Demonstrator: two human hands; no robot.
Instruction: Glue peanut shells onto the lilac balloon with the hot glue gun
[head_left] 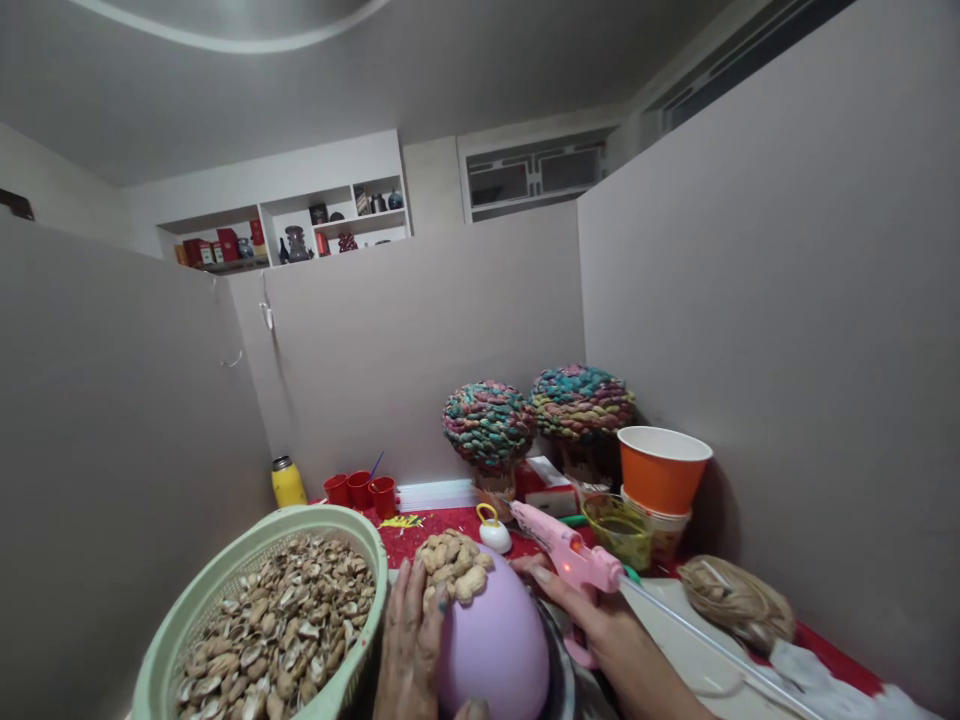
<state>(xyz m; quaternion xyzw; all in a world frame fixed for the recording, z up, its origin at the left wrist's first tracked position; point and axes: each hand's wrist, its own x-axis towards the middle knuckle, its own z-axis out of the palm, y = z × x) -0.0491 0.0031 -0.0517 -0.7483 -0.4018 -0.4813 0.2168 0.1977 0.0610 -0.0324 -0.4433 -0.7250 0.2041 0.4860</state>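
Note:
A purple balloon [496,640] sits low in the middle, with peanut shells [454,565] clustered on its top left. My left hand [411,635] cups the balloon's left side, fingers fairly straight and close to the shells. In my right hand [592,620] is a pink hot glue gun [570,550], its nozzle pointing up and left beyond the balloon. An orange-red light glows on the gun's side. A long clear glue stick [712,640] runs out of its back end. My right fingertips reach the balloon's right edge.
A green basket [379,560] of peanut shells stands left. Behind are red cups [382,495], a yellow bottle [287,483], white sticks [435,495] and two colourful mushroom-shaped pieces [489,425]. An orange paper bucket [665,475], a stained bowl [619,530] and a cord bundle [739,600] lie right. Grey partitions surround the table.

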